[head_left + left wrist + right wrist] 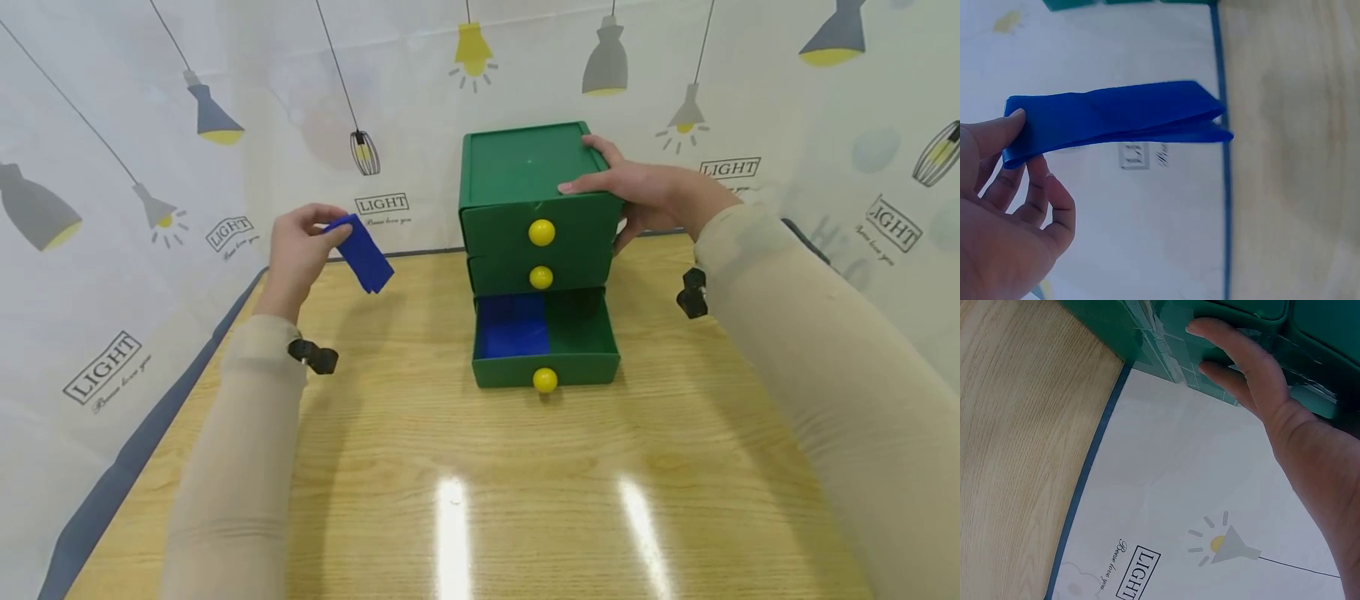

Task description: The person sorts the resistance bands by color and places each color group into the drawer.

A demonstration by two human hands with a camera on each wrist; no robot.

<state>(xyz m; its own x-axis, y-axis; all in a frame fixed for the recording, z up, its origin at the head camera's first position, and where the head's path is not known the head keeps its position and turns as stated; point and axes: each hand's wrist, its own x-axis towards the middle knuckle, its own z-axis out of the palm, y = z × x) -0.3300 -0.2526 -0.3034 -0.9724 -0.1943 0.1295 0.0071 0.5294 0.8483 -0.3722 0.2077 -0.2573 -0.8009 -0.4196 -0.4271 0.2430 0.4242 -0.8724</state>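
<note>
In the left wrist view my left hand (1016, 206) pinches one end of a folded blue cloth (1104, 115) between thumb and fingers. Its layers part slightly at the loose end. The head view has this left hand (296, 254) raised left of a small green drawer cabinet (525, 167) with yellow round knobs. My right hand (648, 192) rests on the cabinet's right side, thumb and a finger over its top edge, other fingers along the side wall. The bottom drawer (510, 372) is pulled out, with flat blue cloth (517, 329) in its left part.
The two upper drawers are closed. The cabinet stands on a wooden table (405, 442) near its back edge. Behind and at the sides hangs a pale sheet (405, 75) printed with lamps. Black clamps (311, 357) sit at both wrists.
</note>
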